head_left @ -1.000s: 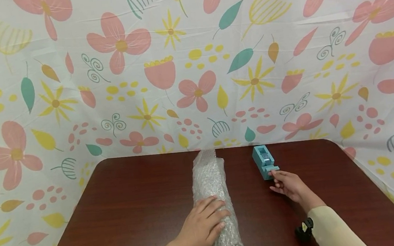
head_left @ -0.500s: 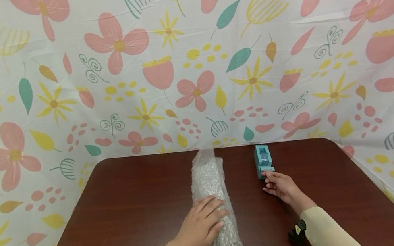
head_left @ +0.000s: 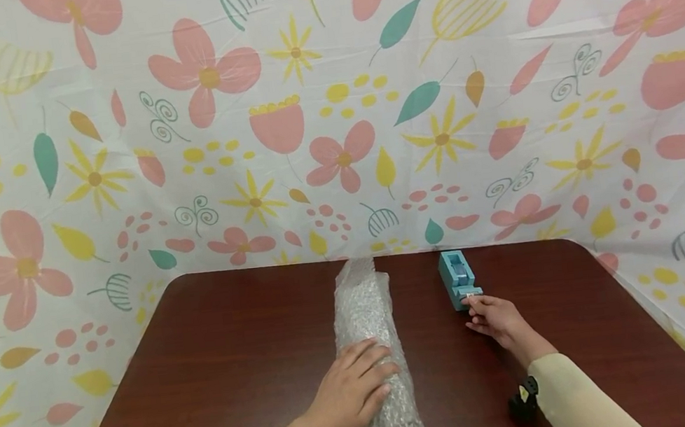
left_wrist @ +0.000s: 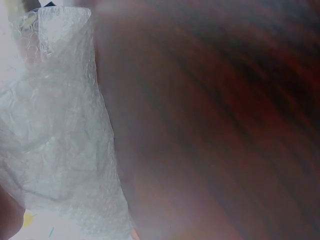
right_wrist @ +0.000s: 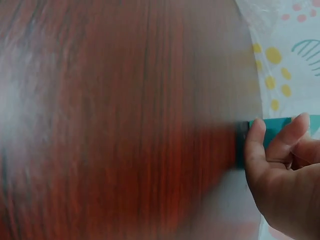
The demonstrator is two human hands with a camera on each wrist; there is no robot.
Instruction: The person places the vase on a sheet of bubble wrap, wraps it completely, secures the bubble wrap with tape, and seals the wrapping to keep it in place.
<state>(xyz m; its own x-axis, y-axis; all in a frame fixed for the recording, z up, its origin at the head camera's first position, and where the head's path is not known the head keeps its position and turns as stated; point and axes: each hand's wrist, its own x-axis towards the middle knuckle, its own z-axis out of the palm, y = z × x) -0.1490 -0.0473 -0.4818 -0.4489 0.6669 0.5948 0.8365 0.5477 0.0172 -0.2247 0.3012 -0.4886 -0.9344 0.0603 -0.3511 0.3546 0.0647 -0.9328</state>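
- At the bottom of the head view is a dark brown table (head_left: 239, 366), and a cloth with pink and yellow flowers (head_left: 330, 102) hangs behind it, filling the top of the frame.
- A small black thing (head_left: 524, 400) sits by the right sleeve, low on the right.
- Nothing lies between the two hands but bare table.
- In the middle of the frame a long bubble wrap roll (head_left: 371, 351) lies on the table, pointing away from the person.
- The left hand (head_left: 350, 396) lies flat on the near end of the roll, fingers straight and spread, pressing down.
- Right of the roll, near the table's far edge, stands a small blue tape holder (head_left: 459, 278).
- The right hand (head_left: 497, 319) touches its near end, with the fingertips (right_wrist: 272, 142) curled and pinching there.
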